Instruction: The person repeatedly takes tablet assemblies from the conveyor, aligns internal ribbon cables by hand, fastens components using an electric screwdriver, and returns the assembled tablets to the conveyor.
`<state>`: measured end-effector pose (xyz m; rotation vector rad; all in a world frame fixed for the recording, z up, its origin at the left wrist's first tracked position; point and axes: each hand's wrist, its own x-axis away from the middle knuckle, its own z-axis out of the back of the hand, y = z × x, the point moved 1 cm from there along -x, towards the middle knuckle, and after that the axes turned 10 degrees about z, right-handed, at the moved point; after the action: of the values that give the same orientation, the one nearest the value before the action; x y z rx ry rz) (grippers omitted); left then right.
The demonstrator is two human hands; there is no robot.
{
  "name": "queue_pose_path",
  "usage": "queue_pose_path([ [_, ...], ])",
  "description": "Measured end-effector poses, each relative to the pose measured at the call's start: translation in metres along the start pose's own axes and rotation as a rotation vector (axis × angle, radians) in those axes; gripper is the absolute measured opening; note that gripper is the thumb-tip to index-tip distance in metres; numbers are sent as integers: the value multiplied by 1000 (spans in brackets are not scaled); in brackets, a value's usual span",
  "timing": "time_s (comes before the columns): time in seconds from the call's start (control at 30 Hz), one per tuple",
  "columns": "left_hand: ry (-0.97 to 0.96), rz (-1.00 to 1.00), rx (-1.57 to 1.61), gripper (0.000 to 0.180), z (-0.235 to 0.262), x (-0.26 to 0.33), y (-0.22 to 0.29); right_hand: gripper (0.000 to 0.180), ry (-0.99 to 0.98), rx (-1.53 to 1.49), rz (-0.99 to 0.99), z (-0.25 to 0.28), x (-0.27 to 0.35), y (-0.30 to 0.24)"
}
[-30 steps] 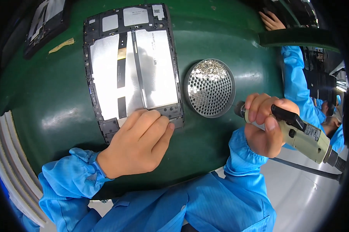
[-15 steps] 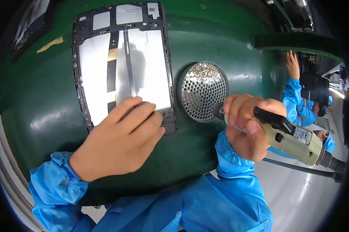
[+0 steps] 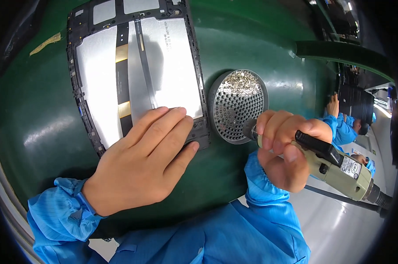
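Near the workbench's (image 3: 225, 176) edge, our right hand (image 3: 292, 158) is gripping a power screwdriver (image 3: 337, 176) whose bump could spill the screw tray (image 3: 213, 115), our left hand (image 3: 137, 169) covering a tablet (image 3: 139, 81), grip unclear.

left hand (image 3: 135, 169): palm-down, fingers (image 3: 167, 127) extended | right hand (image 3: 285, 149): fingers tightly curled

On my remote feed, matt black plastic frames the silvery, metallic-looking panels (image 3: 177, 79) of a tablet (image 3: 135, 77), crossed by a dull black ribbon (image 3: 123, 83) with shiny gold bands (image 3: 122, 53). At right I see glinting metal screws (image 3: 241, 83) in a dish (image 3: 266, 97) with a smooth grey rim. Nearer right, a power tool (image 3: 340, 176) pairs smooth pale-green plastic with a black plastic lever (image 3: 318, 147). Creased blue cloth sleeves (image 3: 60, 215) border a glossy green tabletop (image 3: 207, 189); a crinkled, papery strip (image 3: 45, 44) lies far left.
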<state>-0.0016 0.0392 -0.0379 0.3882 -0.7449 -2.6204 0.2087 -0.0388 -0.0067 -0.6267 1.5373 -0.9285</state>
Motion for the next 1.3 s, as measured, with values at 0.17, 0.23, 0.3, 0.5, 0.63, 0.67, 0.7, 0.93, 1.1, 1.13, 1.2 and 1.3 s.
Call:
queue_pose_path([
  [0.17, 24, -1, 28, 26, -6, 3, 3, 37, -14, 0, 28, -2, 2, 3],
  [0.23, 25, -3, 37, 26, -6, 3, 4, 37, -17, -7, 22, -2, 1, 3],
  [0.3, 45, 4, 62, 25, -8, 4, 6, 36, -20, -8, 17, -2, 0, 1],
  [0.5, 58, 74, 122, 25, -6, 4, 10, 37, -18, 38, 2, -5, 1, 1],
  [0.63, 39, -7, 16, 22, -3, 5, 4, 36, 101, 37, 35, -12, -3, -16],
  [0.67, 26, -22, 44, 20, 1, 3, 0, 35, 159, 26, 51, -14, -4, -23],
  [0.7, 10, -39, 74, 19, 2, 1, -3, 35, 153, 27, 48, -17, -4, -27],
  [0.93, 53, -12, 107, 18, -4, 3, -5, 34, -61, 13, 21, -45, 1, -24],
  [1.1, 77, -7, 111, 19, -5, 4, -6, 32, -71, 16, -21, -45, 5, -20],
  [1.13, 82, -5, 122, 19, -6, 4, -5, 31, -72, 11, -39, -44, 6, -20],
  [1.2, 86, 0, 115, 19, -7, 4, -5, 31, -72, 4, -44, -43, 5, -20],
  [1.3, 95, 4, 114, 19, -8, 3, -4, 31, -68, 7, -44, -43, 6, -20],
])
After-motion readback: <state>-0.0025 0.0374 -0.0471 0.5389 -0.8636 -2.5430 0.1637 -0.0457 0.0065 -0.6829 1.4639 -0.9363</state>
